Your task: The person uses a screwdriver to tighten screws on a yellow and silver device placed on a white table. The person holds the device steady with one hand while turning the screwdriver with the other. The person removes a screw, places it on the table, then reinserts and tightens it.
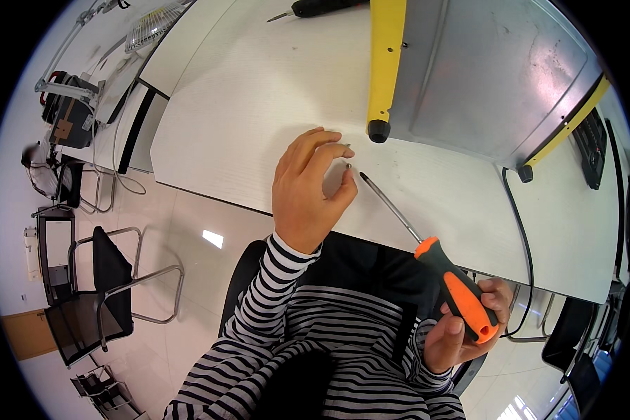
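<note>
My left hand (305, 183) is over the white table's near edge, its thumb and index finger curved with a gap between their tips. A small metal screw (348, 166) shows right at the thumb tip; whether it rests on the thumb or on the table I cannot tell. By the index fingertip is another tiny dark bit, too small to make out. In my right hand (469, 329) lies an orange and dark-grey screwdriver (462, 294), gripped by the end of its handle. Its shaft slants up and left, the tip close to the screw but apart from it.
A grey metal panel (490, 84) with yellow side rails and black feet stands on the table (238, 112). A black power tool (322, 7) lies at the far edge. A black cable (518, 231) hangs over the right side. Chairs (112, 280) stand on the floor at left.
</note>
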`<state>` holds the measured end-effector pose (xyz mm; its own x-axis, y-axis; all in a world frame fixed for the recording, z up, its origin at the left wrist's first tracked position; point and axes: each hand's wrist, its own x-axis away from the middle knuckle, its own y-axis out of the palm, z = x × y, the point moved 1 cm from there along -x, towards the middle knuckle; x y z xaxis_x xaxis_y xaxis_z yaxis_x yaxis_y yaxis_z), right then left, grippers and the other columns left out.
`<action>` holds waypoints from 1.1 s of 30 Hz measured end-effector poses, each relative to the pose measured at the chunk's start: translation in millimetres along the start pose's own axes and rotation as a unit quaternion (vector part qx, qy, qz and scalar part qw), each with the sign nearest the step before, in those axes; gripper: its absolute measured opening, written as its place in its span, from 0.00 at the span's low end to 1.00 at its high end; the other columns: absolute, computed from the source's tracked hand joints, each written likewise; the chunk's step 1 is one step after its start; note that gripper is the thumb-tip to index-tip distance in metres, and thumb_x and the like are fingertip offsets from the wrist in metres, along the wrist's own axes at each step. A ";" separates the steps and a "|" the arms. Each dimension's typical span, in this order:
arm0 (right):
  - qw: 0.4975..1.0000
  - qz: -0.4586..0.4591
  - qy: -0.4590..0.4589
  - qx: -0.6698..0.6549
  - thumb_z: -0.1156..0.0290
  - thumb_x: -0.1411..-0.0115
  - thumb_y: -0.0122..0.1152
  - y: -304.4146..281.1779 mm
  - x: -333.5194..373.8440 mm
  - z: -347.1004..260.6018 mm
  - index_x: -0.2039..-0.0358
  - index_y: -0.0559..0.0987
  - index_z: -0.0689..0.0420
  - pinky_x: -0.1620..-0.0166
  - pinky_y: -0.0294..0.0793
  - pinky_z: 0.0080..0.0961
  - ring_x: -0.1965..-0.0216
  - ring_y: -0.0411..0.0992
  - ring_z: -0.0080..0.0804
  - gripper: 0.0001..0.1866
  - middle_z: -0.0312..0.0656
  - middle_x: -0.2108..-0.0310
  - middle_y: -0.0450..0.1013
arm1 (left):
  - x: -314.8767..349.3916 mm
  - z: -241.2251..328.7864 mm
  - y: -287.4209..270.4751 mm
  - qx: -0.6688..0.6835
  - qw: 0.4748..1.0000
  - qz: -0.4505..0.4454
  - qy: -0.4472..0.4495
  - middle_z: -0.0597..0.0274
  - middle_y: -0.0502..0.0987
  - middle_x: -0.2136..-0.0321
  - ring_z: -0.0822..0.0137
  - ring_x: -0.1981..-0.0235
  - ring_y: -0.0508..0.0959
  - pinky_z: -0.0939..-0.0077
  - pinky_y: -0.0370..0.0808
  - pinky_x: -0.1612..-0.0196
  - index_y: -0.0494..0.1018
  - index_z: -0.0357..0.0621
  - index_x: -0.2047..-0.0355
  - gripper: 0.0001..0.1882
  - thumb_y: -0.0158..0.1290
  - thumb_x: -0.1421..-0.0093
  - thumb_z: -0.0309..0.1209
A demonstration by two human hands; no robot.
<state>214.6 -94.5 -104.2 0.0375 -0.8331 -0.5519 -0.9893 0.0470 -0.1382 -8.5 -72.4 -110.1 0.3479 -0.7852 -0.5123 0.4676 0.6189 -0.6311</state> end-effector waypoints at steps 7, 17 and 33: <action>1.000 -0.007 -0.006 0.001 0.61 0.54 0.57 0.1 -0.3 0.1 0.61 0.63 0.65 0.81 0.63 0.12 0.66 0.59 0.31 0.25 0.51 0.63 0.57 | 0.9 -1.2 1.0 -0.011 1.000 0.001 0.007 0.60 0.69 0.65 0.60 0.58 0.68 0.73 0.64 0.58 0.70 0.40 0.76 0.06 0.52 0.59 0.20; 0.928 0.144 0.225 -0.259 0.64 0.56 0.59 3.8 -16.9 1.5 0.59 0.62 0.64 0.80 0.61 0.13 0.75 0.63 0.23 0.26 0.48 0.61 0.56 | -1.5 -6.1 -12.9 0.264 0.961 -0.039 -0.080 0.62 0.73 0.76 0.71 0.72 0.71 0.81 0.66 0.66 0.72 0.39 0.73 0.04 0.50 0.51 0.24; 0.897 0.073 0.224 -0.374 0.67 0.49 0.51 -3.9 -14.8 10.5 0.55 0.61 0.65 0.57 0.58 0.22 0.56 0.58 0.29 0.23 0.49 0.55 0.56 | -2.3 -5.5 -21.4 0.344 0.934 -0.074 -0.064 0.56 0.73 0.74 0.68 0.69 0.71 0.78 0.66 0.62 0.70 0.33 0.73 0.04 0.47 0.51 0.18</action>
<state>219.4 -76.6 -104.1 0.0056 -0.9938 -0.1112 -0.8035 -0.0706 0.5911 -23.8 -83.7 -98.7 0.3117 -0.8847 -0.3465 0.9146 0.3782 -0.1430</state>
